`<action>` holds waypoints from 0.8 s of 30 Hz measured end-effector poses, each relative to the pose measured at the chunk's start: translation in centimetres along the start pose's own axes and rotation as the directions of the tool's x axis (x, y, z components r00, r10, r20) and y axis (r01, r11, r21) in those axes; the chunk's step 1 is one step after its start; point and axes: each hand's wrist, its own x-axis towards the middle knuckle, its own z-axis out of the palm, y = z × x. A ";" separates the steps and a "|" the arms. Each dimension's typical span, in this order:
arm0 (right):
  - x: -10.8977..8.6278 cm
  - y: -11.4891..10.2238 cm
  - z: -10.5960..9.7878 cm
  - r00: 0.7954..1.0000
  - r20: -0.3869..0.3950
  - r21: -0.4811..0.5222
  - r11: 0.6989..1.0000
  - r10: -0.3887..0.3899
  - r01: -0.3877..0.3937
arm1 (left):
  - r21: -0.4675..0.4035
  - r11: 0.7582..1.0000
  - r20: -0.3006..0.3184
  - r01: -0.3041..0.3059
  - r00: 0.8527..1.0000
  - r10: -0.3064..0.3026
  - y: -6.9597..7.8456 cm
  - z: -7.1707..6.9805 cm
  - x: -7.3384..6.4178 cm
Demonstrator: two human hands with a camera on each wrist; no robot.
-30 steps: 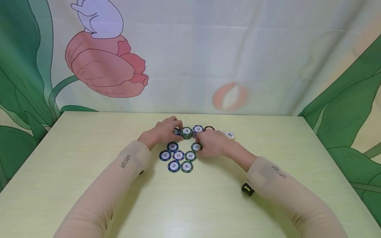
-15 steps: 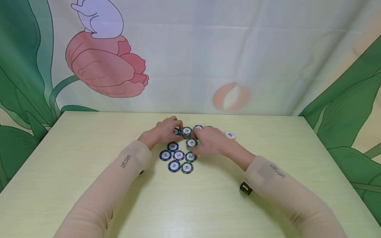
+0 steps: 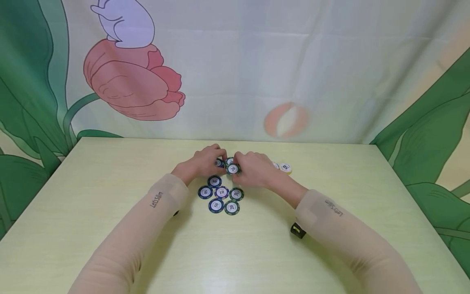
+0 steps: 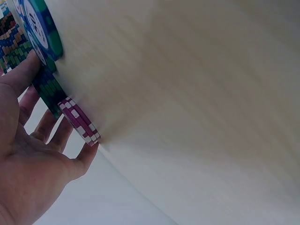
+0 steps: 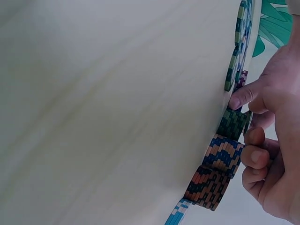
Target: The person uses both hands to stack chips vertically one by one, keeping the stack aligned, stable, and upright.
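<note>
My right hand [image 3: 254, 168] pinches a green poker chip [image 3: 233, 169] marked 20 between thumb and fingers. The chip overlaps the green chip stack [image 3: 229, 160] in the head view; the right wrist view shows that stack's green side [image 5: 230, 123] near my fingers. Thumb and fingers of my left hand [image 3: 205, 160] curl round a dark blue chip stack [image 3: 219, 163]. In the left wrist view, a purple-and-white stack [image 4: 78, 121] stands by the little finger of this hand. Nearer me lie flat chips: blue 50s [image 3: 216, 206], green 20s [image 3: 232, 207] and a 10 [image 3: 222, 192].
A row of stacks runs rightward, partly hidden behind my right hand: blue-and-orange [image 5: 222, 154], black-and-brown [image 5: 208, 187], light blue-and-white [image 5: 179, 213] and a yellow-edged 50 stack [image 3: 285, 168]. They stand on a pale table [image 3: 330, 183] before a printed curtain [image 3: 220, 81].
My right hand has moved left and away from me, carrying the green chip from beside the flat chips to the green stack. My left hand has stayed at the blue stack.
</note>
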 end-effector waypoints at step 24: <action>0.3 -0.7 0.4 0.998 -0.065 -0.045 0.999 -0.003 0.000 | 0.013 1.000 -0.010 -0.011 1.000 0.011 -0.2 0.1 0.0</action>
